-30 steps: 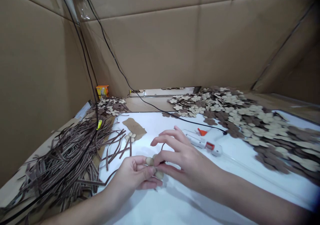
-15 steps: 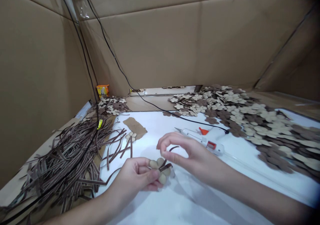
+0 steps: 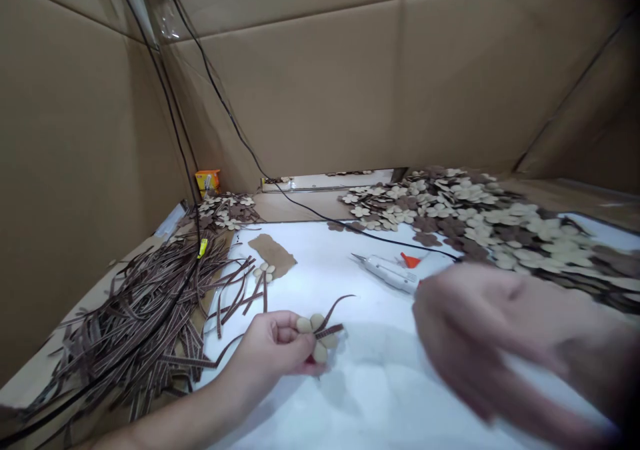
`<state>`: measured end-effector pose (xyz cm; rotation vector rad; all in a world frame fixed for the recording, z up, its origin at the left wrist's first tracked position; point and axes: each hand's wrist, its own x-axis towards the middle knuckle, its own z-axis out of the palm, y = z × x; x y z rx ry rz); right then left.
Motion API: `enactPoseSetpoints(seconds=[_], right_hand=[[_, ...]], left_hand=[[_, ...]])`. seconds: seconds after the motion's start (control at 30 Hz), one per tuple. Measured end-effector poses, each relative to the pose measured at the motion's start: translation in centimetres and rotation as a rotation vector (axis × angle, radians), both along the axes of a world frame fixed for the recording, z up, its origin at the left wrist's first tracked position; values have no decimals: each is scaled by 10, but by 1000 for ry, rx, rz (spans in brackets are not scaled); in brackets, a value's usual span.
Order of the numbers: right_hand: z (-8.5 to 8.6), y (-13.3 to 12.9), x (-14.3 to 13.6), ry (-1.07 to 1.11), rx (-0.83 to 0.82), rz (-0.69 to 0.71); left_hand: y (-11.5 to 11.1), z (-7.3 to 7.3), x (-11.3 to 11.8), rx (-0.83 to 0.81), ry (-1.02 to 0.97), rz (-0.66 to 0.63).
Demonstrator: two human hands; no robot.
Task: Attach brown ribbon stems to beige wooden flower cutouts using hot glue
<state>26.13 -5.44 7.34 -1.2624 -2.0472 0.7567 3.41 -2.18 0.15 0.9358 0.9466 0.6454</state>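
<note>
My left hand [image 3: 280,343] is closed, pinching a beige fabric flower [image 3: 320,351] above the white work surface. Two ends of brown stitched ribbon [image 3: 329,331] stick out from the flower's middle, one long and curling, one short. My right hand [image 3: 480,330] is smeared by motion at the right, so its fingers cannot be made out clearly. It covers the rear of a white glue gun [image 3: 393,273] lying with its metal nozzle toward the left; whether they touch is unclear. An orange-red piece [image 3: 410,260] lies beside the gun.
A heap of brown ribbon strips [image 3: 145,317] fills the left. Beige and brown flowers [image 3: 475,217] are piled at the right. Another flower with a ribbon [image 3: 264,273] lies by a torn brown scrap [image 3: 274,253]. A black cable [image 3: 320,210] crosses the back; cardboard walls [image 3: 325,90] enclose the area.
My right hand has left the ribbon by the flower and swept right, over the glue gun's rear. My left hand still holds the flower in nearly the same spot.
</note>
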Motion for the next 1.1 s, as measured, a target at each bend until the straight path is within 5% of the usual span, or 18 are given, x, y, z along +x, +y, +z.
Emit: enactPoseSetpoints(seconds=[0.17, 0.27, 0.4, 0.57, 0.77, 1.1], right_hand=[[11, -13, -28, -250, -85, 450], [5, -11, -48, -460, 141, 629], [-18, 9, -48, -631, 700, 550], [-32, 26, -33, -693, 1016, 614], [-40, 23, -37, -625, 1240, 553], [-58, 28, -39, -521, 1267, 397]], left_hand=[[-2, -2, 0, -22, -81, -1], [0, 0, -1, -37, -80, -9], [3, 2, -4, -25, -77, 12], [3, 3, -9, -32, -55, -3], [2, 7, -10, -90, -158, 19], [2, 8, -10, -119, -198, 23]])
